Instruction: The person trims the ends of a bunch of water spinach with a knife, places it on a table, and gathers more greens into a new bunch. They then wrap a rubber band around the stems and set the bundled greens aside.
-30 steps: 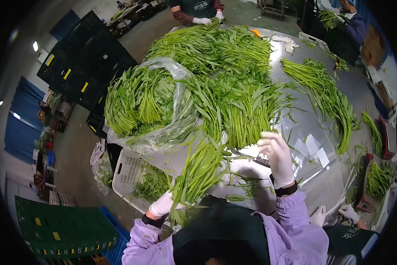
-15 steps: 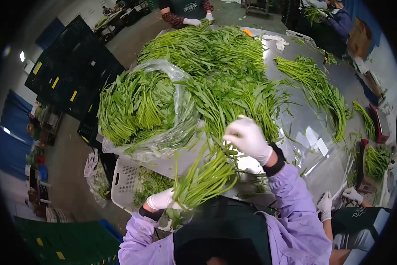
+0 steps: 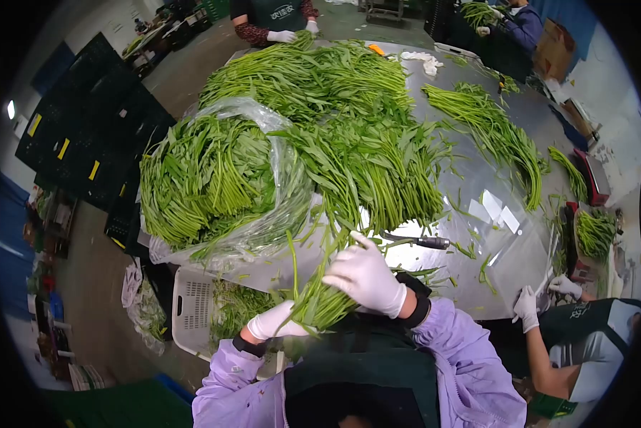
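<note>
In front of my apron a bunch of water spinach [image 3: 313,305] is held at an angle, its cut stems towards me. My gloved left hand [image 3: 274,321] is closed around its lower left side. The gloved right hand [image 3: 369,278] lies against the right of the bunch, fingers curled over the stems and the palm partly hiding them. Just beyond is a large heap of water spinach [image 3: 385,157] on the metal table [image 3: 477,274]. To its left, an open clear plastic bag [image 3: 292,192] is packed with more of these greens. A dark-handled knife [image 3: 431,242] rests right of my right hand.
A white perforated crate [image 3: 192,307] with loose trimmings stands below the table's left edge. Dark stacked crates [image 3: 85,135] are at left. Co-workers' gloved hands [image 3: 527,310] are at right, others at the far side. White labels [image 3: 495,212] and another stem pile [image 3: 492,128] lie rightward.
My right hand has come down and left onto the bunch, uncovering the knife on the table. The left hand still holds the bunch. The whole view has shifted slightly.
</note>
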{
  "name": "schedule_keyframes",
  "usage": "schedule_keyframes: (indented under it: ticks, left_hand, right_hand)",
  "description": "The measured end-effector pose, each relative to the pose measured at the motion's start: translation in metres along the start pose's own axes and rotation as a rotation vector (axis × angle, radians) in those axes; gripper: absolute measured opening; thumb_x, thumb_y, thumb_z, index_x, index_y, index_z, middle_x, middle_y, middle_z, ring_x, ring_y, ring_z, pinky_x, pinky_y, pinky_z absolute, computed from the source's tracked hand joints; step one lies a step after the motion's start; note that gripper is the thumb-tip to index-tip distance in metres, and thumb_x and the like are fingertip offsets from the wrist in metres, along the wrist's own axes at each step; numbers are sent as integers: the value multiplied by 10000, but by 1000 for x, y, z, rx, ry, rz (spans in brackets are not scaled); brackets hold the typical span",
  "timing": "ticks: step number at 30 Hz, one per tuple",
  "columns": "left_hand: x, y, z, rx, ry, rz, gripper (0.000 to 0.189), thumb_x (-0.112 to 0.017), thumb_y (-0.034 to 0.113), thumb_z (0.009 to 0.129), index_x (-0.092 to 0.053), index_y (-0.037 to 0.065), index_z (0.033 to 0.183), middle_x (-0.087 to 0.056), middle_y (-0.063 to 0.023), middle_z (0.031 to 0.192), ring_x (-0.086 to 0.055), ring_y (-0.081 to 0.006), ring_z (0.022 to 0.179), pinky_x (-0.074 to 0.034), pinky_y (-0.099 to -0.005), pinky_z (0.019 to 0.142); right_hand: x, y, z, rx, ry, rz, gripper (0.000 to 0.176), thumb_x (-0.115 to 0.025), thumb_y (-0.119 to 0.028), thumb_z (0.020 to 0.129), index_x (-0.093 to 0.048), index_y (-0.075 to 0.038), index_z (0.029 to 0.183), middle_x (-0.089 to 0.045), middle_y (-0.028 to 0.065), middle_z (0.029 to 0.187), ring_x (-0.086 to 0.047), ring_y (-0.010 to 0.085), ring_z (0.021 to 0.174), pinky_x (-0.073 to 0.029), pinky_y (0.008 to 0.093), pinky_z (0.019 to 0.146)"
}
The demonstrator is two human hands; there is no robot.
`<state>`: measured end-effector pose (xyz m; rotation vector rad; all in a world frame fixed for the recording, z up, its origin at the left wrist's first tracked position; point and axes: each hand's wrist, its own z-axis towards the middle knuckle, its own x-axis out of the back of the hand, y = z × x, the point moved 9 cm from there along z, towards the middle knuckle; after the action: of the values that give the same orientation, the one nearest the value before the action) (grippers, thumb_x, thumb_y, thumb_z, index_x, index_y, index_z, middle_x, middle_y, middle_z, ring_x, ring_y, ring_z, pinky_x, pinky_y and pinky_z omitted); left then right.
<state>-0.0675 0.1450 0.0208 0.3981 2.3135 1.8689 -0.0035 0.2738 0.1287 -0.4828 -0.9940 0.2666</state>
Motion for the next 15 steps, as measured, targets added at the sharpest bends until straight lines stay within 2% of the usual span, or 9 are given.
schedule_keyframes:
  ticks: [1,3,5,7,9,11,12,13,15]
  left_hand:
    - [0,-2,0,0,-10,-2,477,-686,120,824,-519,6,1256,-604,-76,1185,-560,-164,1041,-456,-316,915]
    - [-1,-6,-4,66,-8,-252,547,-693,130,813,-474,10,1300,-572,-85,1241,-538,-173,1094,-444,-325,940]
    - [2,-2,-5,44,-18,-141,582,-703,129,799,-458,3,1312,-569,-89,1248,-538,-184,1091,-439,-326,941]
    - [5,-23,-11,119,-15,-233,748,-780,133,739,-394,27,1371,-522,-75,1306,-487,-158,1144,-396,-326,993]
    - [9,-28,-14,112,-22,-203,768,-779,131,737,-375,29,1383,-511,-77,1318,-477,-159,1162,-393,-327,996]
    - [8,-28,-17,186,-29,-277,783,-783,144,732,-369,31,1387,-500,-81,1331,-469,-160,1177,-382,-331,1009]
    - [11,-14,-14,139,50,-330,541,-736,139,767,-524,18,1249,-625,-82,1146,-568,-155,984,-465,-321,887]
    - [11,-10,-12,134,45,-327,541,-736,139,767,-524,18,1249,-625,-82,1146,-568,-155,984,-465,-321,887]
    - [17,-2,-7,56,109,-242,515,-736,133,766,-539,16,1228,-630,-79,1132,-571,-145,969,-469,-315,878]
  right_hand:
    - [1,5,1,-31,8,25,223,-630,-341,824,-624,-135,740,-553,24,711,-569,224,763,-341,451,999]
    - [17,12,2,-57,79,-74,174,-657,-289,805,-605,-146,721,-517,24,647,-554,217,688,-349,442,999]
    - [28,18,1,-37,118,-149,171,-682,-259,782,-585,-140,710,-503,25,627,-550,212,668,-371,440,977]
    - [40,27,-2,-15,197,-297,185,-697,-240,762,-562,-132,696,-503,24,626,-548,213,655,-395,438,953]
    - [59,50,-6,-44,284,-394,175,-730,-168,711,-567,-113,681,-511,37,615,-542,224,633,-447,427,912]
    - [72,95,-19,-112,319,-459,145,-713,-138,712,-575,-93,700,-539,45,633,-543,245,636,-454,410,866]
    - [81,111,-27,-208,292,-461,146,-723,-149,702,-591,-89,722,-552,50,656,-552,254,658,-455,409,837]
    - [88,126,-33,-299,268,-466,154,-733,-159,693,-608,-85,745,-566,56,679,-561,264,680,-456,408,809]
    - [102,116,-36,-292,320,-520,180,-746,-171,682,-627,-79,782,-577,59,699,-566,272,700,-456,410,783]
